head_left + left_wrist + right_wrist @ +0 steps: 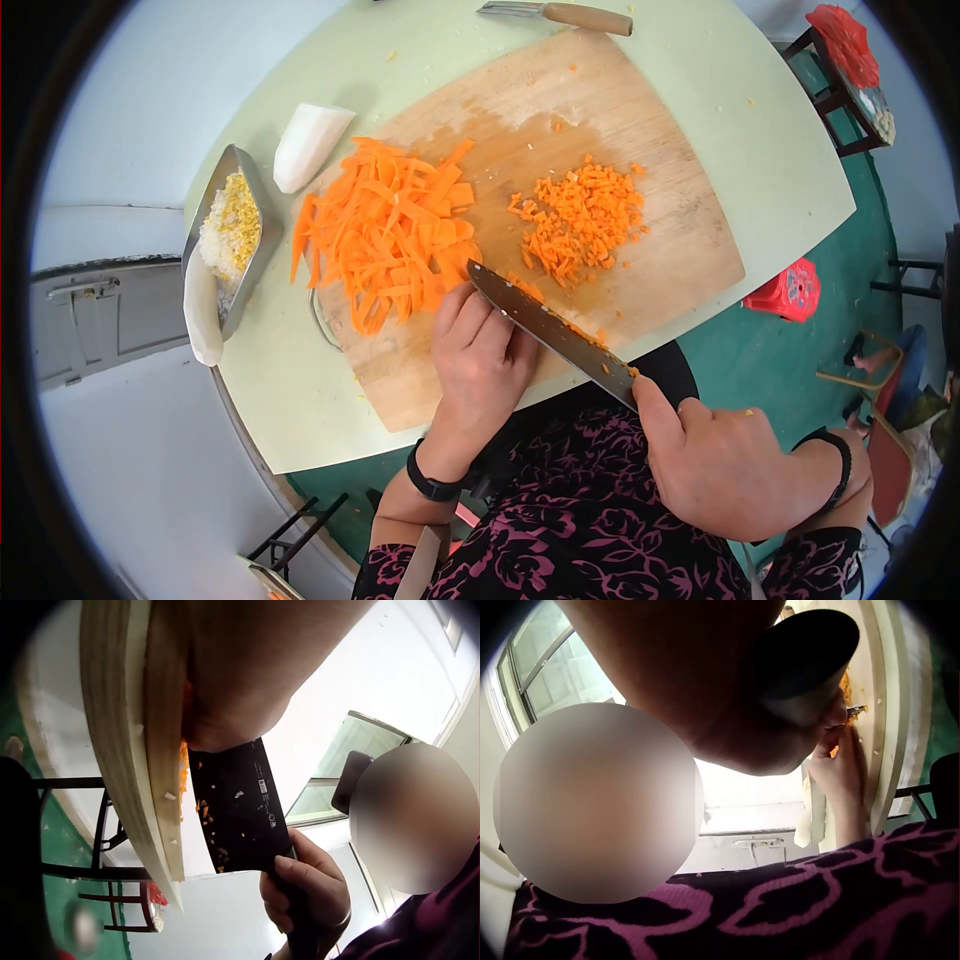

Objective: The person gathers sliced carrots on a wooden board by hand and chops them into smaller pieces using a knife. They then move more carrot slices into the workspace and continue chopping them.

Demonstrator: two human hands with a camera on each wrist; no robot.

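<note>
My right hand (pixel 730 465) grips the handle of a broad dark-bladed kitchen knife (pixel 560 335), bits of carrot stuck to its blade. Its tip points away over the wooden cutting board (pixel 660 130). Right beside the blade, my left hand (pixel 482 350) has its fingers curled down at the board's near side, and orange carrot (pixel 834 752) shows under them in the right wrist view. Ahead of the left hand lies a heap of flat carrot strips (pixel 395 225). To the right of that, finely diced carrot (pixel 585 215) forms a smaller pile.
A cut piece of peeled white radish (pixel 312 145) lies by the board's left corner. Further left, a metal tray (pixel 268 215) holds yellow and white chopped bits, with a long white piece (pixel 202 310) across its edge. A wooden-handled tool (pixel 585 17) lies at the far edge.
</note>
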